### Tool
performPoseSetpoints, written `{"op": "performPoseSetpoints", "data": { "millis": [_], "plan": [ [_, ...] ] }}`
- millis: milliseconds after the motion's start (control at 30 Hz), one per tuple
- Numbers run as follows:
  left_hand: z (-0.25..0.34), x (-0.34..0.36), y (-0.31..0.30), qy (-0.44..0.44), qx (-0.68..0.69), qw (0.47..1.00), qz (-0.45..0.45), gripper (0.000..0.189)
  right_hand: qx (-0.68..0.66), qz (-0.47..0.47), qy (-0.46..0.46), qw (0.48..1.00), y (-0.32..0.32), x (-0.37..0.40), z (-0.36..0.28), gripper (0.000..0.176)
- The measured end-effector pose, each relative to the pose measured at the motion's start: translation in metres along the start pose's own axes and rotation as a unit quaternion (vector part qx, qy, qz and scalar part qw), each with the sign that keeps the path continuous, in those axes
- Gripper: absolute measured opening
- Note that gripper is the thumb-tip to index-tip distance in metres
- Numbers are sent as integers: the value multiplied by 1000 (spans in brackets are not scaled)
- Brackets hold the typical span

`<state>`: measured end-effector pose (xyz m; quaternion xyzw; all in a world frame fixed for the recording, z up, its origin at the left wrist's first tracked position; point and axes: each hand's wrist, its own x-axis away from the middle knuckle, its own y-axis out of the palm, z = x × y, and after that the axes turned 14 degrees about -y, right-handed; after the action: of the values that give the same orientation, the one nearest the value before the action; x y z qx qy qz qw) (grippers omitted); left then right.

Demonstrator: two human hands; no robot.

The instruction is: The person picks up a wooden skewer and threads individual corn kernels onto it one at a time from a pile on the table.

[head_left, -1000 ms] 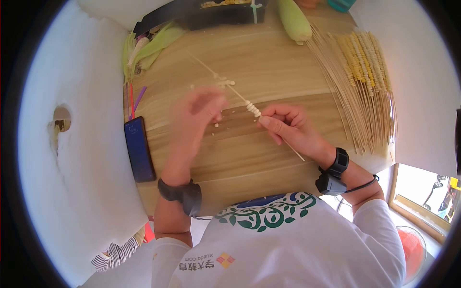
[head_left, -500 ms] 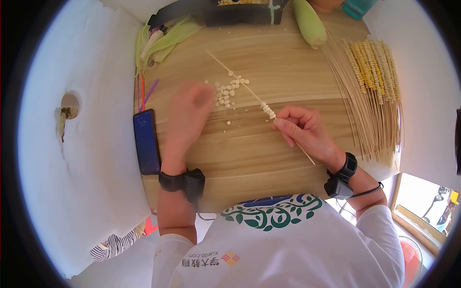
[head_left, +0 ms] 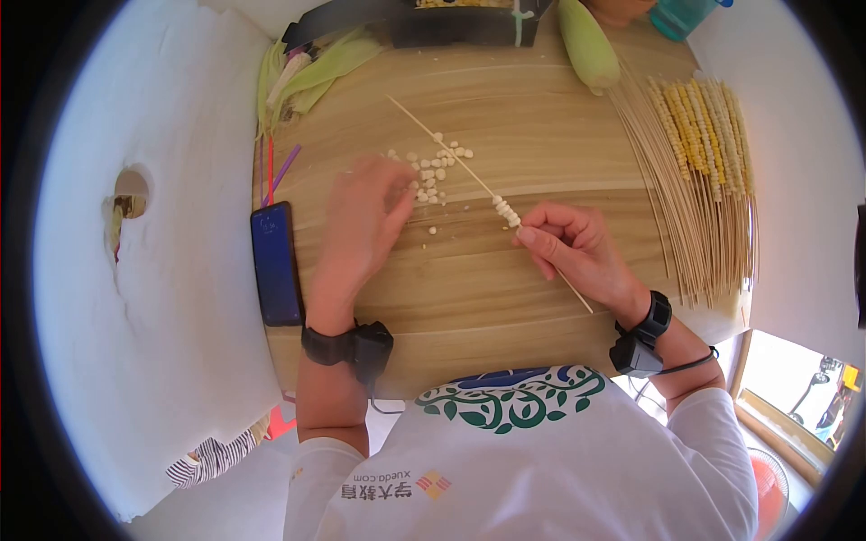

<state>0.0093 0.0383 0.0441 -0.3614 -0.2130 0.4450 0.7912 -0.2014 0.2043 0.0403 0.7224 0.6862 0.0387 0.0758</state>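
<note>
My right hand (head_left: 577,248) pinches a thin wooden skewer (head_left: 412,117), which slants up and left across the table. Several pale corn kernels (head_left: 507,212) are threaded on it just beyond my fingertips. My left hand (head_left: 365,212) is at the left edge of a loose pile of corn kernels (head_left: 431,176); motion blurs its fingers, and whether they hold a kernel cannot be made out. The skewer's far part passes over the pile's right side.
Finished corn skewers (head_left: 699,131) lie at the right beside bare sticks (head_left: 663,207). A corn cob (head_left: 588,45), a black box (head_left: 460,29) and a teal cup (head_left: 677,16) stand at the back. Husks (head_left: 329,77) and a phone (head_left: 276,261) are on the left.
My left hand has shifted slightly right and down beside the kernel pile. My right hand and the skewer have hardly moved.
</note>
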Motion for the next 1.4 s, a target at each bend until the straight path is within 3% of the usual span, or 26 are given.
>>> {"op": "performPoseSetpoints", "data": {
  "millis": [367, 433, 767, 833, 1033, 1400],
  "plan": [
    [0, -2, 4, -63, 92, 994, -3, 8, 23, -1, 8, 1000, 0, 0, -2, 17],
    [-10, -7, 4, -139, 202, 969, 10, 8, 25, -4, 7, 1000, 0, 0, -1, 17],
    [-42, -25, 5, -136, 360, 917, 106, 16, 94, -37, 13, 995, 6, 5, -7, 13],
    [-45, -25, 6, -126, 428, 890, 94, 18, 107, -48, 14, 993, 6, 5, -10, 13],
    [-43, -23, 2, -146, 465, 870, 73, 20, 117, -56, 17, 991, 7, 5, -11, 13],
    [-38, -21, 1, -140, 474, 868, 57, 18, 135, -48, 20, 989, 9, 4, -9, 13]
  ]
}}
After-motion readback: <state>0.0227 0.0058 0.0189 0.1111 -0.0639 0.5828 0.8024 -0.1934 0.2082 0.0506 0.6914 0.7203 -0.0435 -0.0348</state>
